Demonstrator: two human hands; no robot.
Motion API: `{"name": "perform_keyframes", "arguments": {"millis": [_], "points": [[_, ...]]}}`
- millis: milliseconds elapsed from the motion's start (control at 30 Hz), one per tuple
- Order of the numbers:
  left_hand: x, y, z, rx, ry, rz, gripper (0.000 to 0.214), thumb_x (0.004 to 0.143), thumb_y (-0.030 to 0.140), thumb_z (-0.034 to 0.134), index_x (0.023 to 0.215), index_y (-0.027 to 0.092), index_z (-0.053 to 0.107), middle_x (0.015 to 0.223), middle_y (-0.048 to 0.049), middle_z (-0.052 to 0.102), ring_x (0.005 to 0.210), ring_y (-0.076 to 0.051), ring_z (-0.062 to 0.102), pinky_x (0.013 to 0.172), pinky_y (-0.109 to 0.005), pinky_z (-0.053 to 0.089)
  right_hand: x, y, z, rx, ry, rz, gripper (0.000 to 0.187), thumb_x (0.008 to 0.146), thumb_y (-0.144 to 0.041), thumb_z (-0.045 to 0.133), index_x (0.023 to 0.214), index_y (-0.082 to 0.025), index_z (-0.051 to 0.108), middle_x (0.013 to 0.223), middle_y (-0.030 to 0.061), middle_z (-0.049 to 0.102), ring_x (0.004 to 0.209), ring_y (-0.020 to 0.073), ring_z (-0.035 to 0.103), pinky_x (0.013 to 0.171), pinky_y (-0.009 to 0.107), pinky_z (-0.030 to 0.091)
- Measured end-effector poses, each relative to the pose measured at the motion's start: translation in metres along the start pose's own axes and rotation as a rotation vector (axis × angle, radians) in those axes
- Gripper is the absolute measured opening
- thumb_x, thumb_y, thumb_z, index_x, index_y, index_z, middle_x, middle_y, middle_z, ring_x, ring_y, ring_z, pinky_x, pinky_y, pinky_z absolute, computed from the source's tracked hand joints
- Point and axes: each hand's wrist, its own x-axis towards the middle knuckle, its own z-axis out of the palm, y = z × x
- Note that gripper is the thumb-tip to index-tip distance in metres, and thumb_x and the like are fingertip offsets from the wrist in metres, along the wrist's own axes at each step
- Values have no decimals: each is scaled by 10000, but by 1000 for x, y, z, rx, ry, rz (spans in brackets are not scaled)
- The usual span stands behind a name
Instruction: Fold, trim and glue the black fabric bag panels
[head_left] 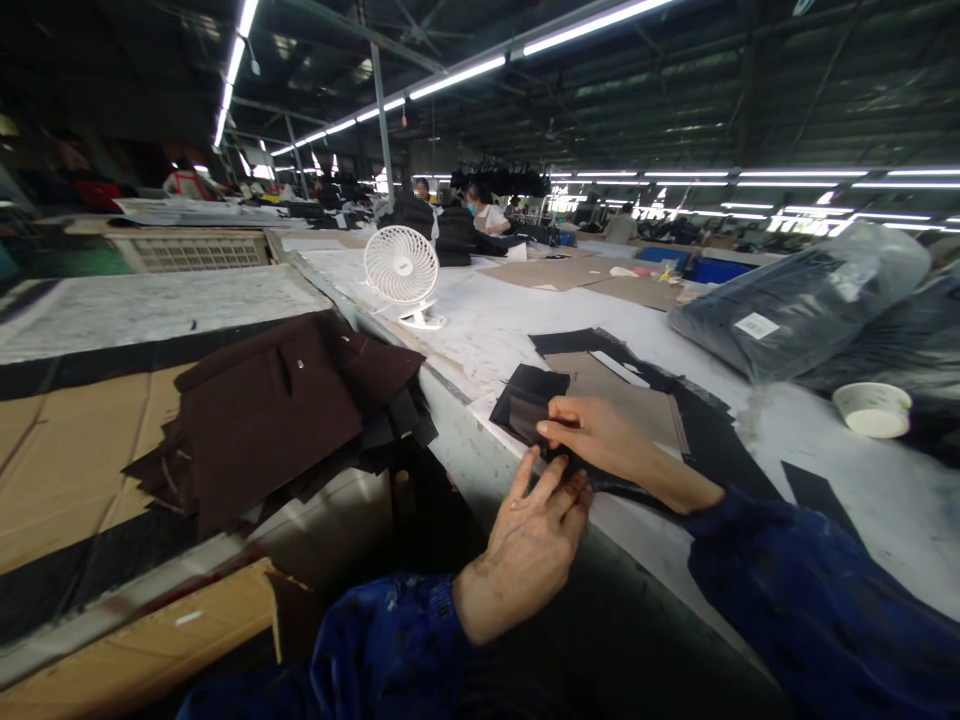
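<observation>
My right hand [589,432] pinches the edge of a thin dark fabric piece [525,415] at the near edge of the white table. Just below it, my left hand [536,525] lies with fingers spread, its fingertips touching the dark cloth at the table edge. Under and behind the hands is a black fabric panel [709,430] with a brown cardboard sheet [645,405] on it. A small folded black cloth [540,380] sits beside the right hand's fingertips. The fingers partly hide the pinched piece.
To the left, a pile of dark brown fabric pieces [270,410] overhangs another table. A white fan [401,265] stands farther back. Plastic-wrapped dark bundles [795,300] and a white bowl [872,410] are at right. A cardboard box [150,640] is low at left. Co-workers sit far back.
</observation>
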Motion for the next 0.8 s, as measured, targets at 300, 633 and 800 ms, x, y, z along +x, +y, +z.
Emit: {"name": "perform_keyframes", "arguments": {"millis": [300,633,800], "points": [[4,2,-5,-89,-27,-91,373,872,96,456,1223,142,574,1274,-83,619,1063,-284,490,897,-500,371,5,0,2,-131,90,-20,207,857,-223,475,668,-215,392,605,-1,620,570,142,548,555,249,334],[3,3,-3,-221,-27,-176,366,918,126,431,1258,177,557,1348,-28,576,1107,-269,444,910,-471,316,35,67,-44,18,356,344,69,831,-235,526,814,-180,563,738,39,687,570,151,636,602,273,443],[11,-5,-6,-285,-44,-184,331,910,104,439,1181,200,605,1284,-28,624,1032,-252,464,893,-476,298,-13,60,-55,-78,232,189,115,817,-256,526,847,-175,602,640,4,634,615,157,617,634,268,429]]}}
